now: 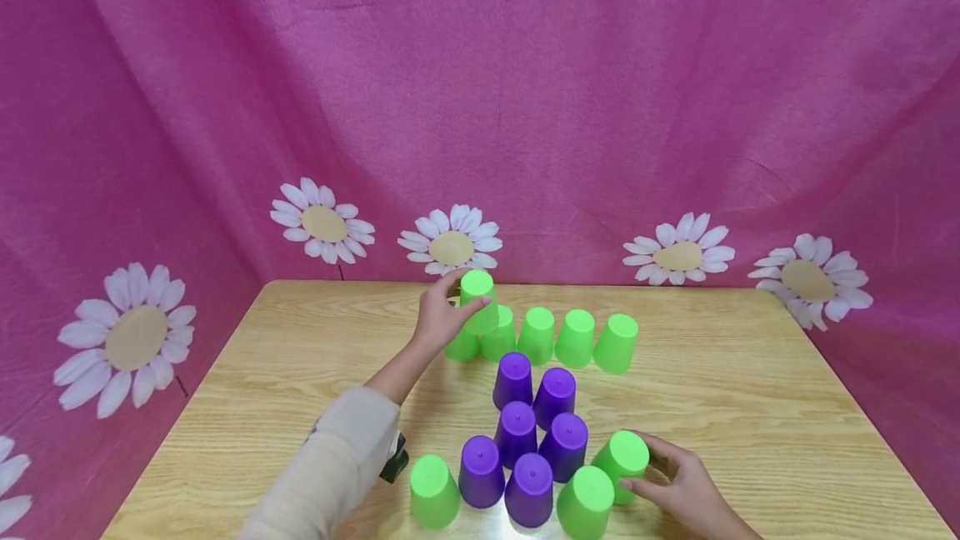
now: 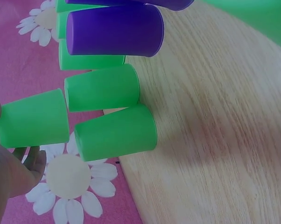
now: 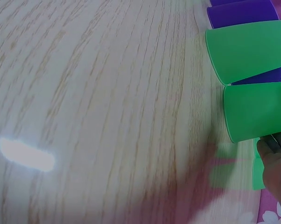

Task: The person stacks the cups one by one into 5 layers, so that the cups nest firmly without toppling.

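Note:
My left hand (image 1: 437, 317) grips an upside-down green cup (image 1: 477, 283) between thumb and fingers, raised above the left end of the back row. In the left wrist view this held green cup (image 2: 33, 119) is higher than the two green cups beside it. Part of the row's leftmost green cup (image 1: 461, 347) is hidden behind the hand and cup. At the front right, my right hand (image 1: 686, 482) pinches another inverted green cup (image 1: 627, 452) from its right side. It stands close behind a front green cup (image 1: 585, 502).
Several inverted purple cups (image 1: 517, 432) cluster mid-table between the hands. The back row continues rightward with green cups, ending at one green cup (image 1: 617, 344). A lone green cup (image 1: 434, 492) stands front left. Pink flowered cloth (image 1: 555, 123) hangs behind the wooden table (image 1: 720, 373).

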Tool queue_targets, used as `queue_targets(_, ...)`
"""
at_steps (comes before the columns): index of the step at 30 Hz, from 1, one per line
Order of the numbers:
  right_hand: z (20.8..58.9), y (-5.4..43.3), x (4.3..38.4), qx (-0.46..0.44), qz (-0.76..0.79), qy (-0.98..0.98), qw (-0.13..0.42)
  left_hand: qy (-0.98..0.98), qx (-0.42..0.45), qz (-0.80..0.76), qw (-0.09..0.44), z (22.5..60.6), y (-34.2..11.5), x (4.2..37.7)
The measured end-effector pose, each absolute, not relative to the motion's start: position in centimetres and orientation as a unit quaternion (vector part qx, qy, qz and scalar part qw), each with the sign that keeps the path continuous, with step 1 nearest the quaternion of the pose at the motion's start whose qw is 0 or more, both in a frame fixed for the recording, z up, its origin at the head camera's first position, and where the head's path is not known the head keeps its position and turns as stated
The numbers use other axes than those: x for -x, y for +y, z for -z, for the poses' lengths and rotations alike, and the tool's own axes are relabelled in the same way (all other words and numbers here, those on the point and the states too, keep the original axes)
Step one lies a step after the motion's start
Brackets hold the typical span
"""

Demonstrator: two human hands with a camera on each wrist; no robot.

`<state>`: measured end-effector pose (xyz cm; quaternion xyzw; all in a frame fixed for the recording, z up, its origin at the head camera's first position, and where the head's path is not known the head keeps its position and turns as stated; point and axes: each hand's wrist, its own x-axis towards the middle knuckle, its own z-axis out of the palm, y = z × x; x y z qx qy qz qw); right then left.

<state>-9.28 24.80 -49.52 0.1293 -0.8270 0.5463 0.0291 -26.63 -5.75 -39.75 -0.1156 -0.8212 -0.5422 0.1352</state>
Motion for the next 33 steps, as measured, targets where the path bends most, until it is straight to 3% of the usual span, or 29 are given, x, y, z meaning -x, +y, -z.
queue_targets(6,49.0,25.1,9.4,-0.102,-0.546,-0.831,0.025,-0.820,0.117,0.545,0.129,39.8,-5.5,27.3)
queue_targets(17,47.0,25.9,11.2,-0.133,-0.504,-0.843,0.133,-0.834,0.105,0.530,0.114,39.9,-5.1,27.7)
queue_targets(33,42.3,25.7,15.4,-0.156,-0.492,-0.837,0.183,-0.830,0.091,0.535,0.129,40.2,-5.0,28.0)
